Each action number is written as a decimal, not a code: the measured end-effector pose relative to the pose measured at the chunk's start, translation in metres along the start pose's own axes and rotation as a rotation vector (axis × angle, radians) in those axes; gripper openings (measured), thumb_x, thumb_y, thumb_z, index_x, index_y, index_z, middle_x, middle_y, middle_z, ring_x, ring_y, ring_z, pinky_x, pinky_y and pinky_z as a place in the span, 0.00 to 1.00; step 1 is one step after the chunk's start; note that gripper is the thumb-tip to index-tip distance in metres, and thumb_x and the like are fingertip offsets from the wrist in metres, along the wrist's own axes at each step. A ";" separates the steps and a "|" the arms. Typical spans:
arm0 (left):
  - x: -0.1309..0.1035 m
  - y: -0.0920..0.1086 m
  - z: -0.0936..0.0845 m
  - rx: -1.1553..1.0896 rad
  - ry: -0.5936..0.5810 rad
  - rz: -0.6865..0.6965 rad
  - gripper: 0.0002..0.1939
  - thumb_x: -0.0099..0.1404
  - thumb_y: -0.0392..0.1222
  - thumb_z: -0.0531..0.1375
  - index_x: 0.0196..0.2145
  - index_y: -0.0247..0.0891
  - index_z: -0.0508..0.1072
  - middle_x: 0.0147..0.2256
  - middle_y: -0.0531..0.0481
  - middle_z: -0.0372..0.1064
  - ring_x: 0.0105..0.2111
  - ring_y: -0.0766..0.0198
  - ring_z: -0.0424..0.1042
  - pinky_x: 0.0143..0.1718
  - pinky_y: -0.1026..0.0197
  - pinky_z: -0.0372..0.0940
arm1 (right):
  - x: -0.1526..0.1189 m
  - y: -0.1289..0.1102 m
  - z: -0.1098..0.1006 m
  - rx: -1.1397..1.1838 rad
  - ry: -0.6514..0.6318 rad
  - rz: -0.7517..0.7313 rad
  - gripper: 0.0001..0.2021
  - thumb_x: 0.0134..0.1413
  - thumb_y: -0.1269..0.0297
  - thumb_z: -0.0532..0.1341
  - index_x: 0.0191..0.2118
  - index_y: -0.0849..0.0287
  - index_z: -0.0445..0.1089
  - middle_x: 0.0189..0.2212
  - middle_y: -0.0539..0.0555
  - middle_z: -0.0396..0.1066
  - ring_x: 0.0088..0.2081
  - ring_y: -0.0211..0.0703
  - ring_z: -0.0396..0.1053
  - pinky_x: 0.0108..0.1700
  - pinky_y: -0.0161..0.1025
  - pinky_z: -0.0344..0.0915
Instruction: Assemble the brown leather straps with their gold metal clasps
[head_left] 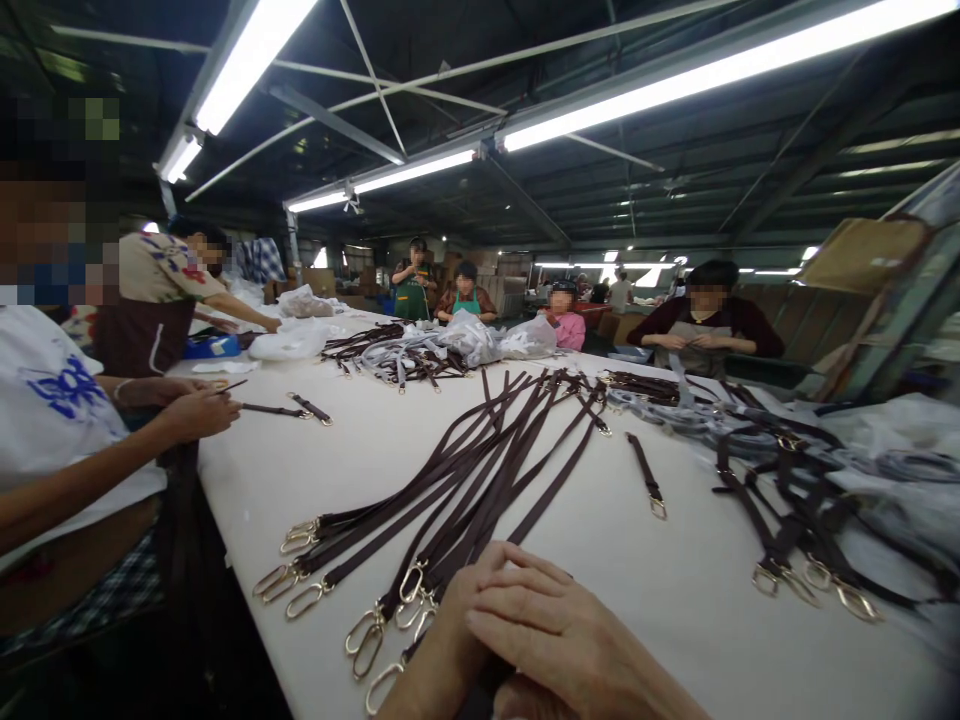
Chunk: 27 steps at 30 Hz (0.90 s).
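My left hand (pixel 442 640) and my right hand (pixel 577 640) meet at the near edge of a white table (pixel 615 590). The right hand lies across the left with its fingers close together. A dark bit of strap (pixel 487 685) shows between the two hands, and how it is held is hidden. Just ahead of my hands, a fan of long brown straps (pixel 480 480) runs away across the table. Their gold clasps (pixel 367 630) lie at the near ends, left of my left hand.
A short brown strap (pixel 646 478) lies alone to the right. More brown and grey straps (pixel 787 500) are heaped at the right edge. Plastic bags (pixel 480 340) sit at the far end. A person's hand (pixel 199 412) works at the left edge, and other people sit around the table.
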<state>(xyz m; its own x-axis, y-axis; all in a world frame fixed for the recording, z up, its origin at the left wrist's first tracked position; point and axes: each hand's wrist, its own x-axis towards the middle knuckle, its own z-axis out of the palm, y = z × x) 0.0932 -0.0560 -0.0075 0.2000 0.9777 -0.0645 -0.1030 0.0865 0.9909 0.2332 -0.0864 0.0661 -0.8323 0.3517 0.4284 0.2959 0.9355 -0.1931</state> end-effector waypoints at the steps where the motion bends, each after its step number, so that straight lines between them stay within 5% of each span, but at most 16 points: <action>1: -0.005 0.003 -0.003 0.052 -0.012 0.033 0.10 0.52 0.45 0.64 0.32 0.41 0.72 0.26 0.52 0.70 0.34 0.58 0.69 0.37 0.61 0.63 | -0.001 0.000 0.001 -0.015 -0.007 0.002 0.19 0.62 0.53 0.54 0.53 0.59 0.66 0.43 0.57 0.76 0.48 0.45 0.70 0.65 0.46 0.53; 5: -0.021 0.010 -0.007 0.229 -0.073 0.212 0.11 0.58 0.46 0.60 0.35 0.38 0.69 0.29 0.53 0.71 0.32 0.64 0.65 0.34 0.64 0.60 | -0.003 0.000 0.005 -0.059 0.010 0.006 0.17 0.65 0.53 0.49 0.44 0.56 0.71 0.28 0.52 0.73 0.34 0.43 0.70 0.60 0.46 0.60; 10: -0.022 0.015 -0.009 0.232 -0.101 0.231 0.10 0.55 0.39 0.63 0.35 0.36 0.69 0.30 0.54 0.70 0.32 0.66 0.64 0.34 0.65 0.57 | -0.003 -0.003 -0.002 0.074 0.022 0.047 0.20 0.67 0.53 0.44 0.38 0.55 0.71 0.35 0.53 0.74 0.41 0.42 0.69 0.62 0.46 0.55; 16: -0.024 0.017 -0.008 0.313 -0.010 0.215 0.04 0.55 0.35 0.61 0.31 0.38 0.72 0.26 0.58 0.66 0.29 0.69 0.61 0.31 0.67 0.54 | -0.006 0.009 0.011 0.156 0.288 0.022 0.22 0.64 0.47 0.47 0.26 0.55 0.62 0.21 0.47 0.64 0.26 0.38 0.62 0.35 0.39 0.60; 19: -0.025 0.015 -0.007 0.360 0.002 0.236 0.03 0.56 0.36 0.60 0.31 0.38 0.71 0.25 0.58 0.65 0.28 0.69 0.60 0.29 0.66 0.53 | -0.014 0.024 0.019 0.207 0.498 0.310 0.11 0.62 0.56 0.56 0.31 0.54 0.65 0.19 0.44 0.59 0.23 0.36 0.58 0.27 0.35 0.57; 22: -0.024 0.013 -0.008 0.361 0.049 0.231 0.05 0.56 0.38 0.61 0.32 0.38 0.71 0.25 0.58 0.65 0.26 0.69 0.60 0.29 0.66 0.53 | -0.022 0.040 0.021 0.309 0.536 0.727 0.10 0.59 0.55 0.58 0.41 0.54 0.66 0.19 0.42 0.54 0.22 0.37 0.56 0.26 0.35 0.55; 27: -0.023 0.006 -0.009 0.409 0.051 0.186 0.09 0.51 0.35 0.64 0.32 0.39 0.72 0.25 0.58 0.66 0.27 0.69 0.61 0.29 0.66 0.53 | -0.024 0.054 0.025 0.387 0.511 0.895 0.15 0.53 0.50 0.56 0.39 0.56 0.66 0.17 0.41 0.48 0.22 0.38 0.52 0.27 0.37 0.52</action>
<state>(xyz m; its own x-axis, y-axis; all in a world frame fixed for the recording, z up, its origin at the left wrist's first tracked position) 0.0793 -0.0762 -0.0007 0.1654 0.9785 0.1234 0.2627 -0.1643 0.9508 0.2573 -0.0451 0.0235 -0.0720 0.9533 0.2932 0.4545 0.2930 -0.8412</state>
